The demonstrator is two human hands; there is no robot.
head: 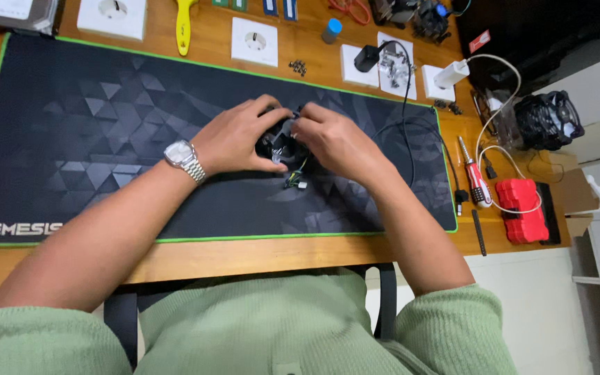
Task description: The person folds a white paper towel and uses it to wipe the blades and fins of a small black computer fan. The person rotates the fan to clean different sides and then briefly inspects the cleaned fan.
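Both hands meet over the middle of a large black desk mat (92, 132) with a green edge. Between them is a small black cooling fan (280, 144) with thin coloured wires and a small plug (296, 182) trailing toward me. My left hand (234, 139), with a silver watch on its wrist, grips the fan's left side. My right hand (335, 142) holds the right side, fingertips pinching its top edge. Most of the fan is hidden by the fingers.
On the wooden desk (244, 257) lie a red-handled screwdriver (475, 179), a red case (522, 208), a white charger with cable (453, 73), white wall sockets (255, 42), a yellow tool (185, 24), loose screws (298, 67) and a black cooler (546, 121).
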